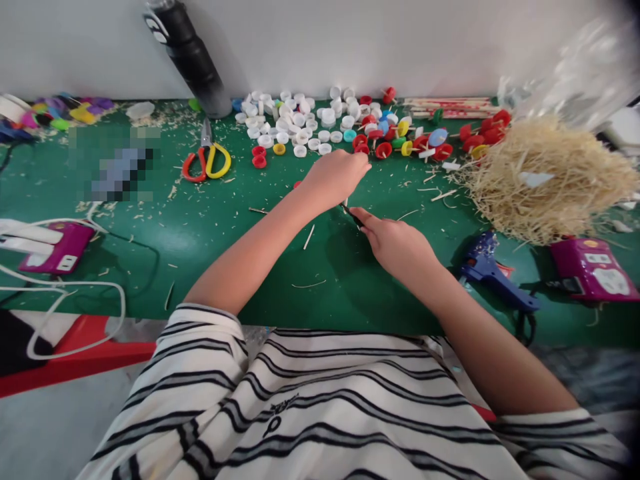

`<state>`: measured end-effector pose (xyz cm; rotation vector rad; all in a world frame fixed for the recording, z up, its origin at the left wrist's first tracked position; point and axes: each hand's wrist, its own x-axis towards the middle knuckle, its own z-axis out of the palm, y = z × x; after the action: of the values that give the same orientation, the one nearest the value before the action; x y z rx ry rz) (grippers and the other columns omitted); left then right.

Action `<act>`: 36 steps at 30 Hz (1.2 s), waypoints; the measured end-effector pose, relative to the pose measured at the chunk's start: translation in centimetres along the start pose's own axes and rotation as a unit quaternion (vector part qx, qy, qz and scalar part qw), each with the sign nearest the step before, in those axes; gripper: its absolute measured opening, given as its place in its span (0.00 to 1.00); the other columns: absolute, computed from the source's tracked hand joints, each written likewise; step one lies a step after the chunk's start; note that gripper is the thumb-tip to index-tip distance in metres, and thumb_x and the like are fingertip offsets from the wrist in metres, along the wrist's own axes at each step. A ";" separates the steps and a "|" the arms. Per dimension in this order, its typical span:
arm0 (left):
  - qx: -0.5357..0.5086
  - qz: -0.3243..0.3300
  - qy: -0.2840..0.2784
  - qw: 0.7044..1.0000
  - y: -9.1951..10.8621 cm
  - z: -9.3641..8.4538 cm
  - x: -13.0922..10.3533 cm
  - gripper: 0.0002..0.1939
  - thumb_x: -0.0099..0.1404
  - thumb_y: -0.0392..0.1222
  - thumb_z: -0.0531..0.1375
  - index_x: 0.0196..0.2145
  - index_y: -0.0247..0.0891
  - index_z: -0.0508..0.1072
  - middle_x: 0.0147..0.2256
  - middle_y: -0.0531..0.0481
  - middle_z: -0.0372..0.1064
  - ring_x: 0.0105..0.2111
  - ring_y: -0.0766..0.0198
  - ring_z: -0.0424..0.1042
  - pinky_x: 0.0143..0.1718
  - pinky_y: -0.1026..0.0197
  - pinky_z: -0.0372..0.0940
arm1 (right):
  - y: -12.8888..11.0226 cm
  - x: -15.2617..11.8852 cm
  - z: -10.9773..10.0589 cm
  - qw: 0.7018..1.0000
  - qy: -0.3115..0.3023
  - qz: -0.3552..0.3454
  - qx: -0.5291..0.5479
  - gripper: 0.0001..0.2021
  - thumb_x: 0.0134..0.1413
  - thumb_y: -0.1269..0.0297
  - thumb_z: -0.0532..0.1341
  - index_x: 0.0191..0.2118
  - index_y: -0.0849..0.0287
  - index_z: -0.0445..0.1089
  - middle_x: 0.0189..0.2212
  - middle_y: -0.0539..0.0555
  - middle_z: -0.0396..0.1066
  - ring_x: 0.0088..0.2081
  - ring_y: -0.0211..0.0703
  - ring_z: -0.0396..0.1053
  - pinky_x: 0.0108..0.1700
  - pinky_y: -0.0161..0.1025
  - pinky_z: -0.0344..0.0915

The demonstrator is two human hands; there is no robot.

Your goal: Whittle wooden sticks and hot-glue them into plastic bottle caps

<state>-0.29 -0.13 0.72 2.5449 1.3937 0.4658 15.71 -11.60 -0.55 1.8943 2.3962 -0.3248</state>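
Note:
My left hand [336, 177] is stretched over the middle of the green table, just in front of the bottle caps, with its fingers curled closed. What it holds, if anything, is hidden behind the hand. My right hand [400, 245] grips a thin dark tool [352, 216]; its kind is unclear, and its tip points up toward the underside of my left hand. A small pale stick end shows beside that tip. Many white bottle caps [285, 124] lie beyond my left hand. To their right are coloured caps [383, 150], several with thin sticks through them.
Scissors [207, 157] and a black bottle [193, 63] are at the back left. On the right lie a straw heap [545, 180], a blue glue gun [495, 270] and a purple power block [595, 270]. Another purple block [65, 248] with white cables sits left. Stick scraps litter the table [260, 280].

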 end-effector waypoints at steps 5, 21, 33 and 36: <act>0.007 -0.005 0.005 1.000 -0.4 -0.1 -0.4 0.16 0.78 0.44 0.50 0.39 0.37 0.76 0.29 0.44 0.68 0.37 0.52 0.73 0.45 0.53 0.64 | 0.2 -1.0 0.6 1.000 0.003 0.006 -0.026 0.28 0.78 0.60 0.46 0.78 0.42 0.55 0.46 0.58 0.80 0.38 0.49 0.78 0.31 0.39 0.59; -0.026 0.008 -0.051 0.998 0.1 -1.1 -0.5 0.13 0.76 0.38 0.53 0.53 0.39 0.73 0.28 0.48 0.65 0.36 0.55 0.72 0.44 0.54 0.64 | 1.8 -3.2 0.0 0.999 0.010 0.029 -0.040 0.27 0.78 0.57 0.47 0.76 0.34 0.58 0.48 0.54 0.79 0.36 0.46 0.76 0.29 0.38 0.53; -0.065 0.024 -0.088 0.994 -0.9 -1.7 -0.7 0.16 0.75 0.41 0.56 0.59 0.43 0.70 0.32 0.48 0.70 0.31 0.58 0.71 0.41 0.55 0.63 | 2.8 -2.4 0.0 0.996 0.052 -0.006 -0.070 0.26 0.79 0.53 0.46 0.75 0.33 0.60 0.47 0.53 0.79 0.37 0.42 0.73 0.30 0.39 0.50; -0.059 0.026 -0.101 0.993 -0.9 -2.0 -0.8 0.19 0.76 0.43 0.55 0.62 0.44 0.67 0.34 0.47 0.72 0.32 0.58 0.71 0.41 0.56 0.63 | 3.0 -2.3 0.3 0.996 0.056 -0.008 -0.064 0.25 0.79 0.53 0.46 0.75 0.33 0.61 0.46 0.53 0.79 0.37 0.42 0.73 0.29 0.39 0.49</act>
<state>-2.16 -0.25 2.13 2.4593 1.1963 0.2801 19.11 -13.19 -0.76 1.8851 2.4378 -0.0645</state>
